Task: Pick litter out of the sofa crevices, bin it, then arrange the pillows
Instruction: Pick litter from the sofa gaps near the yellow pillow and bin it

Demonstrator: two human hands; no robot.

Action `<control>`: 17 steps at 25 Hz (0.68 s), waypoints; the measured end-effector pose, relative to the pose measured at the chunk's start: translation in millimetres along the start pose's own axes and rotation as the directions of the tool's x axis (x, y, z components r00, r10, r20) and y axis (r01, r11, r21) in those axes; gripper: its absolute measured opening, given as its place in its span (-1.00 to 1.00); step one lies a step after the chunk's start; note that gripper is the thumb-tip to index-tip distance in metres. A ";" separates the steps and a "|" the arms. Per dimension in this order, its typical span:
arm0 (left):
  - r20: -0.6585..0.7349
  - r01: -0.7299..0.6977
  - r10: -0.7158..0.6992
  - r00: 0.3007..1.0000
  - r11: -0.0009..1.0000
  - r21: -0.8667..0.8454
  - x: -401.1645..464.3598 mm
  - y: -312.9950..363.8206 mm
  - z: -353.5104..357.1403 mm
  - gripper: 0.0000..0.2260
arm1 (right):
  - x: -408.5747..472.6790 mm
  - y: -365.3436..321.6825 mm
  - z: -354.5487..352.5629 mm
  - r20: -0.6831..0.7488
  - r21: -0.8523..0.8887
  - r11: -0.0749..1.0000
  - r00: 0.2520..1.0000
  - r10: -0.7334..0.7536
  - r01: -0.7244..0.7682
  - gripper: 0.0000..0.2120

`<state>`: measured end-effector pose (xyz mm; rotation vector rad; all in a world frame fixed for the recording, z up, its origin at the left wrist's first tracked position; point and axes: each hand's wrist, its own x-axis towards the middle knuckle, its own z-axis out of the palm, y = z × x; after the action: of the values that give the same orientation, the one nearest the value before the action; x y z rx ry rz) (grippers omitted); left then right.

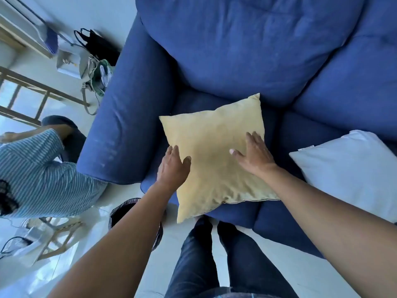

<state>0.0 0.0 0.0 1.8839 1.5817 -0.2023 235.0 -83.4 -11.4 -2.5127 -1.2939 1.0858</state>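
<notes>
your left hand lies flat against the left edge of the yellow pillow, fingers straight and thumb spread onto the fabric, and your right hand presses open-palmed on its upper right part, fingers splayed; neither one curls round anything. the yellow pillow lies flat on the seat of the blue sofa, its near corner hanging over the front edge above your legs, its far corner almost reaching the back cushion. just to your right a white pillow lies on the next seat, apart from the yellow one. down by your left forearm stands a dark bin on the floor, close to the sofa's armrest. no litter shows in the crevices you can see, so i judge the picking and binning are likely behind you and you're in the pillow stage. what's left, as far as this shows: stand the yellow pillow up against the back, then set the white one in place too. another person in a striped shirt bends at the far left.
</notes>
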 end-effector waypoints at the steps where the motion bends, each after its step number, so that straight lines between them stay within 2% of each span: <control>1: 0.004 0.025 -0.025 1.000 1.000 -0.013 8.0 -3.5 4.7 -0.58 | 8.0 4.5 6.7 -0.004 0.006 1.000 1.000 0.020 -0.020 -0.26; 6: 0.087 0.198 -0.191 0.978 0.976 -0.089 56.7 -32.6 41.0 -0.61 | 54.7 29.7 42.5 -0.009 0.050 0.985 0.986 0.166 -0.166 -0.09; 8: 0.140 0.295 -0.273 0.952 0.939 -0.177 68.3 -39.8 56.8 -0.57 | 65.9 35.7 47.9 -0.025 0.130 0.969 0.977 0.213 -0.208 -0.05; 10: 0.228 0.420 -0.363 0.904 0.853 -0.309 76.1 -48.3 70.4 -0.44 | 77.4 42.0 49.0 0.014 0.294 0.902 0.945 0.326 -0.315 -0.01; 13: 0.363 0.558 -0.424 0.830 0.619 -0.552 79.4 -61.5 84.3 -0.32 | 93.5 49.4 55.0 0.067 0.533 0.724 0.875 0.479 -0.437 0.11; 14: 0.390 0.564 -0.408 0.825 0.570 -0.597 80.3 -61.2 87.4 -0.36 | 96.5 50.7 56.0 0.083 0.581 0.674 0.857 0.509 -0.457 0.13; 15: 0.382 0.532 -0.370 0.846 0.574 -0.622 84.0 -56.1 88.1 -0.42 | 98.1 51.4 56.1 0.097 0.626 0.633 0.851 0.516 -0.455 0.09; 17: 0.298 0.392 -0.257 0.919 0.671 -0.629 96.8 -36.0 80.1 -0.55 | 91.8 47.9 53.1 0.068 0.710 0.572 0.850 0.523 -0.410 -0.12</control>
<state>14.7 35.6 -124.9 0.9713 1.5649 0.0568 267.6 -56.2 -119.7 -2.2533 -0.0481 1.1437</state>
